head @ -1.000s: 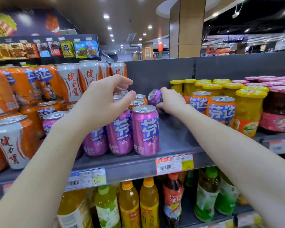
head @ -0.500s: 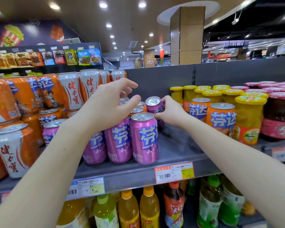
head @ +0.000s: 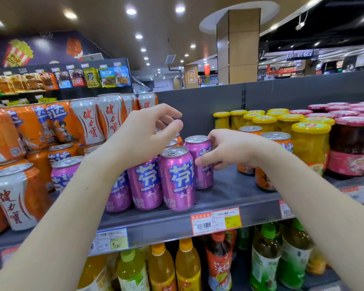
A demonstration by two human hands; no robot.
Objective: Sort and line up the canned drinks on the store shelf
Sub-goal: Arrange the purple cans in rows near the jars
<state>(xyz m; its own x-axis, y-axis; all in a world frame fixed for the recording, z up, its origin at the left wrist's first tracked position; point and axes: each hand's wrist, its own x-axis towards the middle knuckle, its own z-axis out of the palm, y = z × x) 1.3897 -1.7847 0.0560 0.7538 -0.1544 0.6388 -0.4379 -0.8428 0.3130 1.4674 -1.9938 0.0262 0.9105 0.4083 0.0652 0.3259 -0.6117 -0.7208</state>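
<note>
Head view: two hands at purple cans on a grey store shelf.

Right hand curled around an upright purple can, set just behind the front row's end can; grip possibly only loose, fingertips partly hidden. Left hand spread, grasping nothing, hovering above the purple row. Orange cans just right.

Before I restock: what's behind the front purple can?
Another purple can stands behind it, right hand around it. Further back, an orange can's rim; the left hand hides the rest.
</note>
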